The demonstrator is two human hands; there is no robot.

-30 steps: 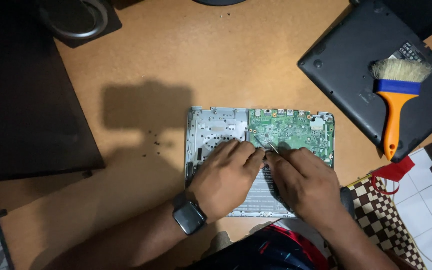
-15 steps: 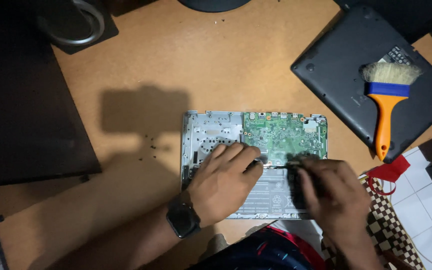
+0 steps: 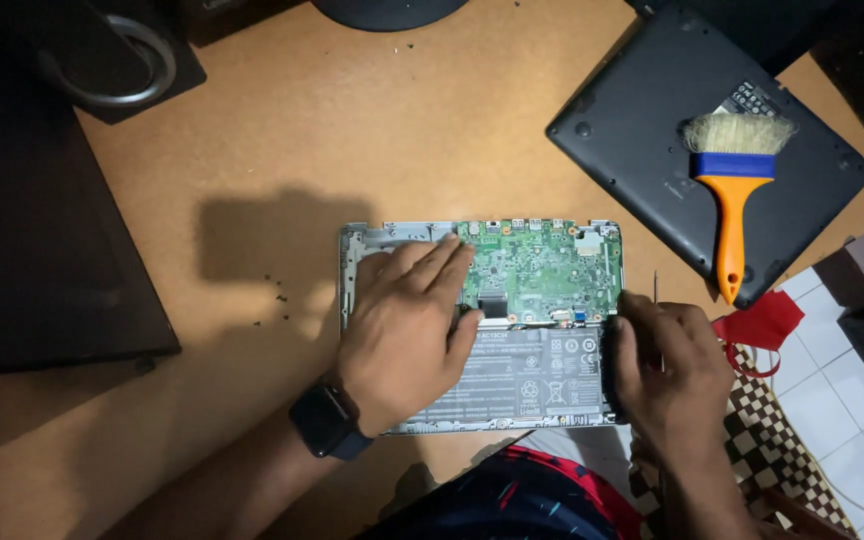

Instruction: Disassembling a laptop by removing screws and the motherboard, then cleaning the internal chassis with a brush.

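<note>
Laptop base [image 3: 512, 385] lying open on table [image 3: 372, 130], green board [image 3: 542, 272] showing. Left hand [image 3: 407, 325] pressing flat, fingers spread, holding nothing. Right hand [image 3: 667, 365] curling over right edge, maybe pinching thin tool [image 3: 655, 285]; cannot tell. Tool slipping could be scratching board.

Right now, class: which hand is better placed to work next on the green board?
Probably the left hand: its fingertips already lie at the green board's left edge. The right hand sits off the laptop's right side, gripping a thin tool.

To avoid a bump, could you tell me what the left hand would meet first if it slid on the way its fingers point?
Probably the green board: the left hand lies flat on the open laptop, fingertips already at the board's left edge.
</note>
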